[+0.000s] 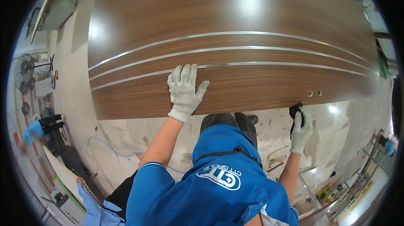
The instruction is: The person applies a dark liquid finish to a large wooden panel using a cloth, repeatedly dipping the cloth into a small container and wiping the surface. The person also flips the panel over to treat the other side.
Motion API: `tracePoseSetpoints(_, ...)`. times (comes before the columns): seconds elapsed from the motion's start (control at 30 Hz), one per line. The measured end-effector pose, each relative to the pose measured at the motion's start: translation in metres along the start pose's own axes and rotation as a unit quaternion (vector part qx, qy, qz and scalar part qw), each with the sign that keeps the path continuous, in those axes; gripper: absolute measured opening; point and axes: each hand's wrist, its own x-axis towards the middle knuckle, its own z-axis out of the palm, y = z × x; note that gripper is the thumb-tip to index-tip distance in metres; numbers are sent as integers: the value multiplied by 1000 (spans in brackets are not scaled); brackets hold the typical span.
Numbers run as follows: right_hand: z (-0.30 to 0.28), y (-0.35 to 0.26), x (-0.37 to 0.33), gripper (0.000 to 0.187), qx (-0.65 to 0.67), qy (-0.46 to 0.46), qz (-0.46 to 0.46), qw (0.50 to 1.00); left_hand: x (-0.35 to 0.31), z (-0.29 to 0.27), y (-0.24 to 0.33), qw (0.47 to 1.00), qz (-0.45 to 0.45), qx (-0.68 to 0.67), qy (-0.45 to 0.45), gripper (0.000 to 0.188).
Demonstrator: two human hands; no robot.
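A wide brown wood-grain panel [235, 85] lies in front of me, with three thin silver strips [235, 49] running across it. Two small round holes [314, 93] pierce it near the right end of its near edge. My left hand [184, 89], in a pale grey work glove, rests flat on the panel, fingertips at the nearest strip and fingers stretched out. At the near edge below the holes, my right hand [301, 132], gloved alike, grips a crumpled black cloth-like thing [295, 114]. The glove partly hides this thing, so its exact kind is unclear.
A light blue hose [107, 145] snakes over the stained pale floor [269, 135] to my left. A standing fan [26, 72] is at the far left. People in blue [34, 130] and light blue [90, 209] are at the left. Metal frames [370, 154] stand at the right.
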Motion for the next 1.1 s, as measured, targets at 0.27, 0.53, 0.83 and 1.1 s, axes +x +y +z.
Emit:
tracePoseSetpoints(0.27,61,-63,73,30,-164,-43,-205,964,0,-9,5,999,-17,-23,-41,58)
tracePoseSetpoints(0.53,63,-48,61,33,-191,-46,-207,958,-3,-11,-4,1000,-17,-9,-19,47)
tracePoseSetpoints(0.83,65,-77,47,34,-196,-55,-185,961,-3,-35,-28,996,-29,2,-90,45)
tracePoseSetpoints(1.1,67,-106,45,37,-179,-86,-192,961,11,-49,-52,996,-42,-21,-72,40)
